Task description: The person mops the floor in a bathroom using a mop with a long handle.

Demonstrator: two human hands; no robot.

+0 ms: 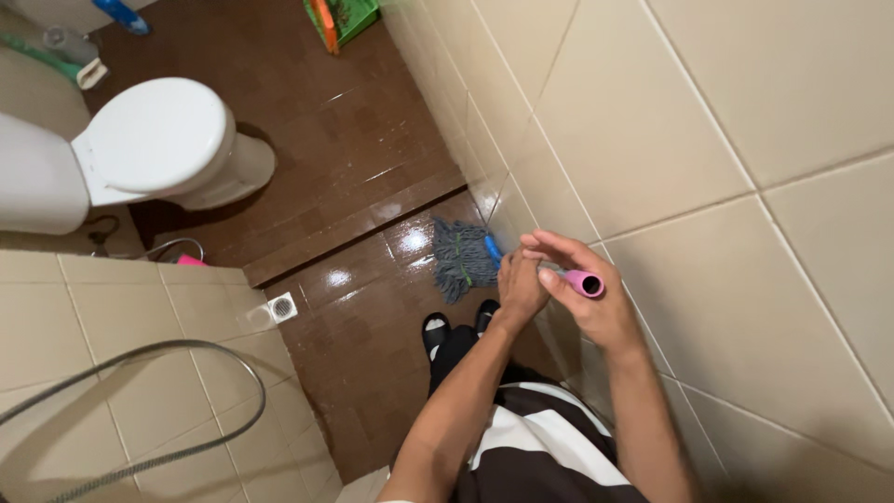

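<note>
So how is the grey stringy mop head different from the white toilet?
The grey stringy mop head is soft, dark and floppy, spread flat on the shiny brown floor tiles; the white toilet is hard, smooth and rounded, with its lid shut. The mop head is smaller and lies by the beige wall, near the person's feet; the toilet stands farther off, on the raised floor. Both rest on brown tiles.

Warm, fairly dim indoor light fell from overhead, leaving white glare patches on the wet brown floor tiles (372,242) and a dark shadow under the toilet (158,149). The wide lens bent the wall tiles (726,140) outward near the edges, and the corners looked soft.
</note>
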